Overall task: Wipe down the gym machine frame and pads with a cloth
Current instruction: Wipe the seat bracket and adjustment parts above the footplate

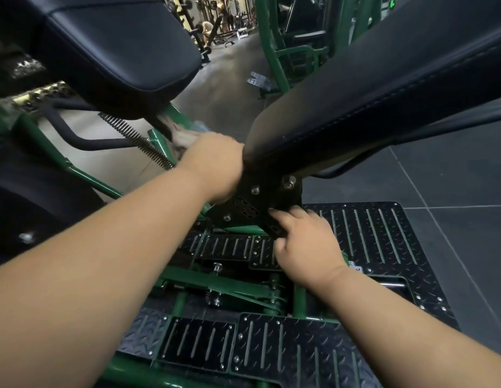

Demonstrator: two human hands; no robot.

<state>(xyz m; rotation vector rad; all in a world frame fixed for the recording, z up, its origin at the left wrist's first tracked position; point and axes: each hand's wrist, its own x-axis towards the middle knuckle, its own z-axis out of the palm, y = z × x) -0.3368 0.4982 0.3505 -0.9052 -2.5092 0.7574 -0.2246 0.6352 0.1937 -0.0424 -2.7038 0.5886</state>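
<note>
Cloth (185,137), pale and bunched, lies against the green frame (84,175) just beyond the black bracket (257,203) that carries the long pad (383,91). The left hand (213,166) reaches past that bracket's left side and its grip is closed on the cloth, though the fingers are mostly hidden. The right hand (305,242) sits just below the bracket, fingers curled and touching its lower edge; whether this grip truly holds it cannot be told. A second pad (117,49) hangs left of the bracket, above a coil spring (137,141). Black tread plates (369,239) lie beneath the bracket.
</note>
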